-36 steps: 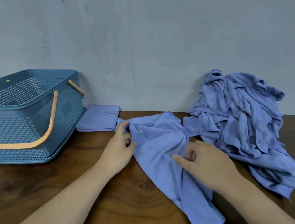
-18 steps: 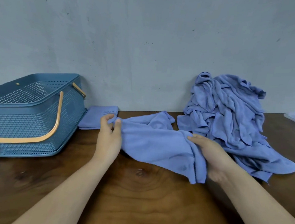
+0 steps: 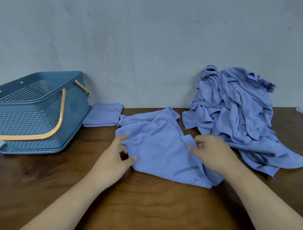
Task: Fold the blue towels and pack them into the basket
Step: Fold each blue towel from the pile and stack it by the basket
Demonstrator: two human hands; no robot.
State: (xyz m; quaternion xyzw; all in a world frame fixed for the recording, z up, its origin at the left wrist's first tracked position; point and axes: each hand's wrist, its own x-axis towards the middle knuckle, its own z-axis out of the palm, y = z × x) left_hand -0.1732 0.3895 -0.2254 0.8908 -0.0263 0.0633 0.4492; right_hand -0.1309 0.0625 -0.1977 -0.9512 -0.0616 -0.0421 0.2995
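- towel [image 3: 155, 144] lies rumpled on table [image 3: 140, 204], centre.
- left hand [image 3: 114, 159] pinches its left edge; right hand [image 3: 211, 152] pinches its right edge.
- basket [image 3: 29, 119] far left; folded towel [image 3: 101, 115] just beside it; pile [image 3: 238, 112] right.

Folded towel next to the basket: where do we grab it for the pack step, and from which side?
Pinch the folded towel at its near edge, through all layers, coming from the front and above. It lies flat; the basket crowds its left, the wall is close behind, and the spread towel meets its right corner, so the near edge seems freest.
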